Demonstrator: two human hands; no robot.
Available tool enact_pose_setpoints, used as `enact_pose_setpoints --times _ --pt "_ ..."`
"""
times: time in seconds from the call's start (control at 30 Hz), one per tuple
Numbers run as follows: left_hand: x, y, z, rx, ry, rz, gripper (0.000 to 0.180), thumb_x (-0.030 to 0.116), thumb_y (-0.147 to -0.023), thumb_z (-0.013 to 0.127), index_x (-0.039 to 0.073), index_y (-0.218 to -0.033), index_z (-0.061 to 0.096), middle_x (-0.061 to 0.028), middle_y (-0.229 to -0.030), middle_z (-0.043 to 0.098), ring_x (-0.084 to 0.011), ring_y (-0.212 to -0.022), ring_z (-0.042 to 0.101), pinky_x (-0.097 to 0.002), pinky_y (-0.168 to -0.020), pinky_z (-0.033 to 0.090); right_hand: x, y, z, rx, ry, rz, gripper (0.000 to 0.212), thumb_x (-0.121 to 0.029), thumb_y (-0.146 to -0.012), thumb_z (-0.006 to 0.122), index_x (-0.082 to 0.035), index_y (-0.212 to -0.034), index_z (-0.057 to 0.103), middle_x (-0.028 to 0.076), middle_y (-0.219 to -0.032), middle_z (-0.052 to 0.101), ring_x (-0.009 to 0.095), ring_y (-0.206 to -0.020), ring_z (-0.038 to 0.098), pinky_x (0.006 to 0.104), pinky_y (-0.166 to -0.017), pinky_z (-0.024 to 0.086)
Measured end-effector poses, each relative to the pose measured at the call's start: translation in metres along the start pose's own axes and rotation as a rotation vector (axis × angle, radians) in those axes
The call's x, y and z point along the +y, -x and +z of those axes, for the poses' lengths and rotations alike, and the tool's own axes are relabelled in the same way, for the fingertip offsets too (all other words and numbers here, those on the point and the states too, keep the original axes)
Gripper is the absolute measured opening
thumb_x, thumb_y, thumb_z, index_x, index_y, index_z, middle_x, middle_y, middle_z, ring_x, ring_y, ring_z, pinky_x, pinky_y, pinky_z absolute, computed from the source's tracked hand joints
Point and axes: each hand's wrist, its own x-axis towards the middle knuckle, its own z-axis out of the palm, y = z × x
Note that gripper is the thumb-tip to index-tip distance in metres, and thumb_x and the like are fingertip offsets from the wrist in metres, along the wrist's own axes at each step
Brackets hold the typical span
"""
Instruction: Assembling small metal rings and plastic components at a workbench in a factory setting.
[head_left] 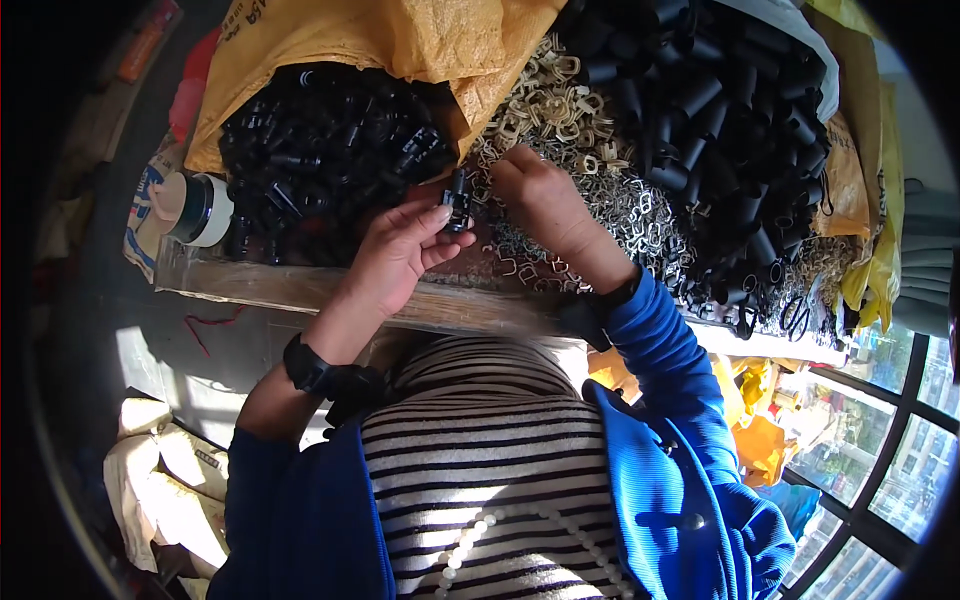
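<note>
Left hand pinches small black plastic part. Right hand, just beside part, fingers closed picking in metal clip pile; contents hidden.

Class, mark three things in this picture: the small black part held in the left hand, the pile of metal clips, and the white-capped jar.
small black part (459, 203), head view, its middle.
pile of metal clips (610, 200), head view, centre of the heap.
white-capped jar (195, 209), head view, its side.
</note>
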Motion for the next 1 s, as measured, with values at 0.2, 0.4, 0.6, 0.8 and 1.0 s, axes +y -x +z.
enact_pose_setpoints --times 0.2,0.4,0.6,0.8,1.0 --pt "-0.009 -0.009 0.010 -0.075 0.064 -0.026 0.021 0.017 -0.083 0.048 0.002 -0.097 0.053 -0.0112 -0.090 0.058 -0.0181 -0.080 0.058 -0.0235 -0.068 0.048 -0.002 0.020 -0.022 0.163 -0.456 0.227 0.012 -0.010 -0.078 0.052 -0.004 -0.088 0.054 0.005 -0.079 0.052 0.018 -0.066 0.054 0.0250 -0.060 0.045" --pt "-0.023 -0.023 0.036 -0.185 0.211 -0.052 0.021 0.018 -0.083 0.047 0.003 -0.097 0.053 -0.0110 -0.092 0.058 -0.0201 -0.085 0.057 -0.0279 -0.075 0.046 -0.021 0.049 -0.032 0.175 -1.226 0.613 0.016 -0.014 -0.085 0.046 0.000 -0.090 0.051 0.001 -0.083 0.053 0.006 -0.072 0.051 0.0194 -0.062 0.044" --pt "-0.031 -0.028 0.053 -0.271 0.241 -0.124 0.017 0.017 -0.083 0.049 0.005 -0.093 0.054 -0.0077 -0.090 0.058 -0.0185 -0.085 0.056 -0.0275 -0.074 0.047 -0.011 0.072 -0.035 0.201 -1.343 0.544 0.017 -0.014 -0.084 0.048 -0.001 -0.094 0.050 0.001 -0.082 0.053 0.008 -0.072 0.052 0.0189 -0.062 0.044" --pt "-0.037 -0.032 0.062 -0.242 0.234 -0.173 0.016 0.017 -0.083 0.049 0.005 -0.092 0.054 -0.0071 -0.090 0.058 -0.0178 -0.080 0.058 -0.0266 -0.072 0.048 -0.012 0.086 -0.052 0.154 -1.389 0.527 0.013 -0.014 -0.082 0.051 -0.002 -0.088 0.049 0.001 -0.078 0.052 0.007 -0.072 0.050 0.0176 -0.058 0.041" --pt "-0.038 -0.030 0.068 -0.262 0.203 -0.211 0.016 0.016 -0.082 0.050 0.005 -0.093 0.054 -0.0067 -0.090 0.058 -0.0158 -0.074 0.059 -0.0244 -0.067 0.050 -0.005 0.098 -0.050 0.237 -0.886 0.356 0.012 -0.014 -0.081 0.053 -0.002 -0.081 0.049 0.001 -0.074 0.049 0.007 -0.066 0.047 0.0182 -0.056 0.038"
